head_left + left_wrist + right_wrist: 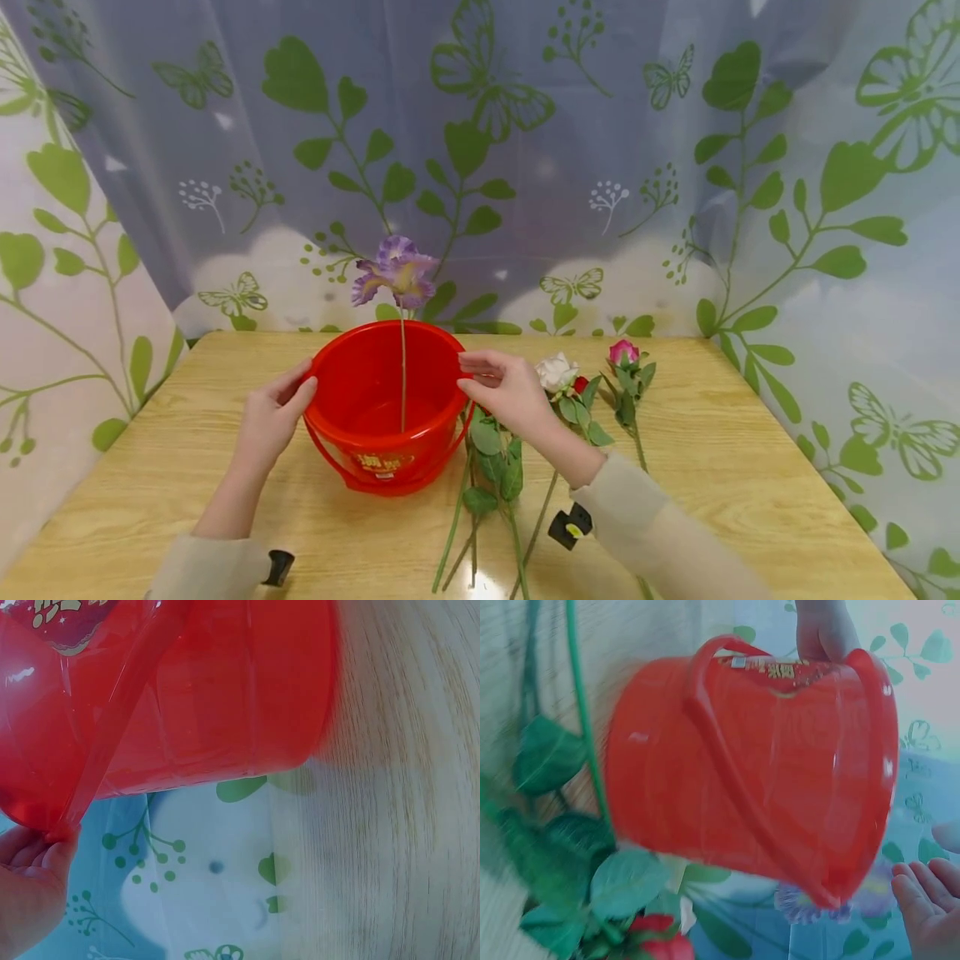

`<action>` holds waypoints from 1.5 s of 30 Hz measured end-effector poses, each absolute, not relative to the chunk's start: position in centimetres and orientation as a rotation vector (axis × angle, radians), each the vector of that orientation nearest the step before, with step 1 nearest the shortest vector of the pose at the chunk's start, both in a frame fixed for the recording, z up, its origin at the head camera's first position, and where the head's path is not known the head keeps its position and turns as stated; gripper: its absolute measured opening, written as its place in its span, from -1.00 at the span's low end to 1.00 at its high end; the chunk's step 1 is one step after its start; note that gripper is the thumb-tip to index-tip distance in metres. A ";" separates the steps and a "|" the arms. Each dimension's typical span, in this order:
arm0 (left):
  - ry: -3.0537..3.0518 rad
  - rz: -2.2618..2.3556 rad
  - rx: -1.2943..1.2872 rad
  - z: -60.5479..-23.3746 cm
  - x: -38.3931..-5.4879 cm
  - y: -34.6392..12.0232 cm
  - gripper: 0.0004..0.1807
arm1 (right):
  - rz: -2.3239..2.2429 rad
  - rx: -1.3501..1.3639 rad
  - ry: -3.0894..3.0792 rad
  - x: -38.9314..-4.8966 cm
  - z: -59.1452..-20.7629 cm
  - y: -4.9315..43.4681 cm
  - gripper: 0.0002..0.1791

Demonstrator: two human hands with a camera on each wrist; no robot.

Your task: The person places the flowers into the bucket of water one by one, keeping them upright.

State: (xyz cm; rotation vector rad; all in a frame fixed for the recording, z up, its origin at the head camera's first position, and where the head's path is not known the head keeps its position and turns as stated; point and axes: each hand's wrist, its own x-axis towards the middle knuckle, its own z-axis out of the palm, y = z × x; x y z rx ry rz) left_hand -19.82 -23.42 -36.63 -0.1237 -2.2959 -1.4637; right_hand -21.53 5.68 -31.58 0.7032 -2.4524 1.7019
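Note:
A red plastic bucket with gold lettering on its front stands upright on the table, its handle hanging down the front. One purple iris leans inside it, the stem on the front wall and the bloom above the far rim. My left hand pinches the rim at the left side; in the left wrist view its fingers are at the handle joint. At the right rim is my right hand, fingers extended. The right wrist view shows this hand just off the rim, holding nothing.
Right of the bucket, leafy stems lie on the wooden table. Among them are a white rose, a red bloom and a pink rose. A printed curtain hangs behind the table.

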 end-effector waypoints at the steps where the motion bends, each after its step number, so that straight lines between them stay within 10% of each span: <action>1: -2.296 -1.459 -0.127 -36.6 -19.8 -23.4 -0.56 | 1.710 0.688 -2.451 -21.5 -31.7 6.2 -0.64; 45: -2.326 -1.417 -0.106 -36.6 -19.9 -23.4 -0.53 | 1.386 0.135 -2.680 -20.0 -37.7 25.8 -0.58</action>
